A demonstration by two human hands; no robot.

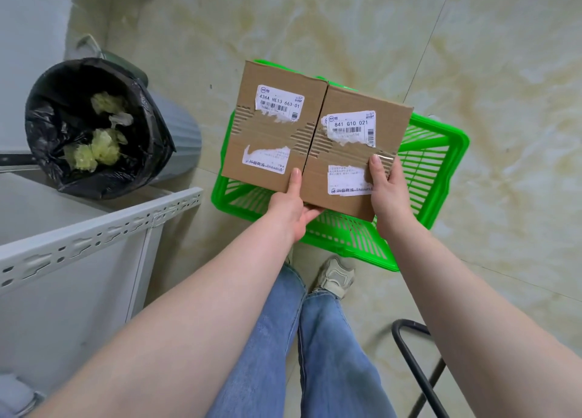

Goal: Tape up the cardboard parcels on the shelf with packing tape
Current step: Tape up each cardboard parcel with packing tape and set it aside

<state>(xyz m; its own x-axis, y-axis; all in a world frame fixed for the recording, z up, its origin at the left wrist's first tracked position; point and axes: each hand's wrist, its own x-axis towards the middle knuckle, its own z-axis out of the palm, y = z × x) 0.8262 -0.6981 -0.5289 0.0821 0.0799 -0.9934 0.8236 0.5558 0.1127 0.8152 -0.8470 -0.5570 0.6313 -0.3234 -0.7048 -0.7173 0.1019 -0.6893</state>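
Note:
I hold a brown cardboard parcel point(311, 140) above a green plastic basket point(431, 172). Its two top flaps meet at a centre seam, and torn white shipping labels and ripped strips of old tape cover them. My left hand point(291, 206) grips the near edge at the seam, thumb on top and fingers underneath. My right hand point(385, 184) grips the near right corner, thumb pressing on a strip of clear tape. No tape roll is in view.
A bin lined with a black bag point(94, 128) holding crumpled tape stands at the left. A grey metal shelf frame point(104, 232) runs along the lower left. A black metal stool frame point(415, 364) is at the lower right. My legs and shoe stand on the tiled floor.

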